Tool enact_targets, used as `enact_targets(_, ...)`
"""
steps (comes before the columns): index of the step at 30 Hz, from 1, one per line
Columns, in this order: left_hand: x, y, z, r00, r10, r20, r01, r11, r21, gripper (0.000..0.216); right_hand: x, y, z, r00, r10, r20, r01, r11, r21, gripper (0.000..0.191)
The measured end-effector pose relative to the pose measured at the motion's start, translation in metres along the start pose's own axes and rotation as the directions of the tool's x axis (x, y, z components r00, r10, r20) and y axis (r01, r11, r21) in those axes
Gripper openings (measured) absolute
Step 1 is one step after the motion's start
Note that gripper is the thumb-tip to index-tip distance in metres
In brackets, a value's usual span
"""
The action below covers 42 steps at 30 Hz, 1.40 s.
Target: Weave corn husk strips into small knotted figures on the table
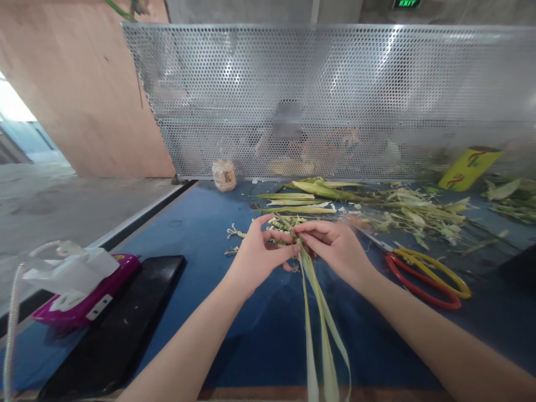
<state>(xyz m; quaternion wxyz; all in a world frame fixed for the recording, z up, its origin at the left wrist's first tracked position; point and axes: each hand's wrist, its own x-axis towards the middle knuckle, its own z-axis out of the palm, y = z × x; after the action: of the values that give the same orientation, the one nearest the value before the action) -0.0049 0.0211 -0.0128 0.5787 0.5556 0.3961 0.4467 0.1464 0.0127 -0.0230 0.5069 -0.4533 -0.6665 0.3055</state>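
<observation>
Long pale green leaf strips (322, 312) hang from between my two hands toward the table's near edge. My left hand (268, 245) is closed on the upper end of the strips, thumb and fingers pinching. Close against it, my right hand (333, 243) pinches the same strips with thumb and forefinger. The exact join between the fingers is partly hidden. Just behind and left of my hands lie small knotted or braided pale pieces (237, 230). Scissors with red and yellow handles (425, 279) lie to the right of my right hand, blades pointing away.
Whole green leaves (330, 190) and a heap of leaf scraps (419, 215) lie at the back. A yellow cylinder (471, 168) leans there, near a wrapped jar (224, 175). At left are a purple power strip (87, 296) and black tray (121, 329). A perforated metal screen (251, 72) stands behind.
</observation>
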Motion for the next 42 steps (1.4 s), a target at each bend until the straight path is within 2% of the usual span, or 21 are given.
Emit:
enact_targets(8,-0.0041,0.0059,0.0021,0.993,-0.067,0.097,0.074,0.995,-0.068,0.081,-0.0015,-0.0071,-0.0054,0.978,-0.197,-0.065,0.187,0.973,-0.137,0.014)
enact_targets(13,-0.005,0.0066,0.0041,0.991,-0.063,0.122,0.077,0.99,-0.114,0.076,-0.0033,-0.0065,-0.0059,0.97,-0.224,-0.09,0.205,0.961,-0.186,0.011)
enact_targets(20,-0.005,0.0059,0.0054,0.992,-0.05,0.119,0.061,0.993,-0.096,0.067,-0.0057,-0.0046,-0.005,0.967,-0.242,-0.083,0.215,0.944,-0.249,0.004)
enact_targets(23,-0.0051,0.0064,0.0054,0.994,-0.05,0.098,0.057,0.996,-0.074,0.063,-0.0042,-0.0056,-0.006,0.978,-0.199,-0.065,0.179,0.958,-0.225,0.004)
enact_targets(27,-0.0054,0.0078,0.0056,0.995,-0.05,0.085,0.055,0.997,-0.059,0.061,-0.0025,-0.0071,-0.0059,0.995,-0.098,-0.027,0.094,0.989,-0.11,0.006)
enact_targets(32,-0.0065,0.0093,0.0053,0.996,-0.039,0.079,0.042,0.998,-0.036,0.059,-0.0024,-0.0065,-0.005,0.998,-0.061,-0.031,0.059,0.997,-0.049,0.01)
enact_targets(37,-0.0068,0.0092,0.005,0.997,-0.031,0.066,0.033,0.999,-0.033,0.058,-0.0006,-0.006,-0.0067,0.992,0.032,0.123,-0.029,0.999,-0.034,0.011)
enact_targets(42,-0.0068,0.0102,0.0061,0.998,-0.043,0.051,0.046,0.998,-0.045,0.057,-0.001,-0.0053,-0.0081,0.968,0.027,0.248,-0.011,0.998,-0.067,0.017)
